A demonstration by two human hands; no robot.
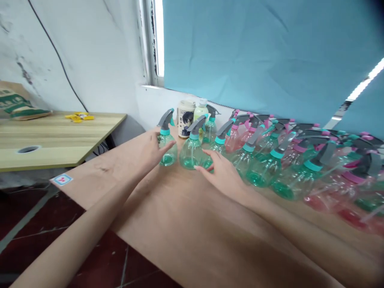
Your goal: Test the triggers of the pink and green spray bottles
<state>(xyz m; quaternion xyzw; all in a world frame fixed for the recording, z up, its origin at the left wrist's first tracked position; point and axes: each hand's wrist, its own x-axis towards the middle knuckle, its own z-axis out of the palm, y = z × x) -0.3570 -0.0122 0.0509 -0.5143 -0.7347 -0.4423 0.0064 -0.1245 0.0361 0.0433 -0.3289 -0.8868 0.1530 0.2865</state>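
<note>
Several clear green spray bottles with grey trigger heads and turquoise collars stand upright along the wooden table (pixel 168 208). My left hand (pixel 153 150) is at the leftmost spray bottle (pixel 168 159), its thumb across the front and its fingers around the left side, partly hidden. To the right stands a second green spray bottle (pixel 189 154). Beside that one is my right hand (pixel 220 170), open, with thumb and fingers apart; it covers part of a third green spray bottle (pixel 220 149). The right hand appears to hold nothing.
Behind the bottles are a printed paper cup (pixel 185 120) and a pale yellow-green bottle (pixel 200 111). Pink spray bottles (pixel 324 194) crowd the right side among green ones. A lower side table (pixel 54 140) at left carries a yellow item (pixel 79 117). Blue sheeting (pixel 255 52) hangs behind.
</note>
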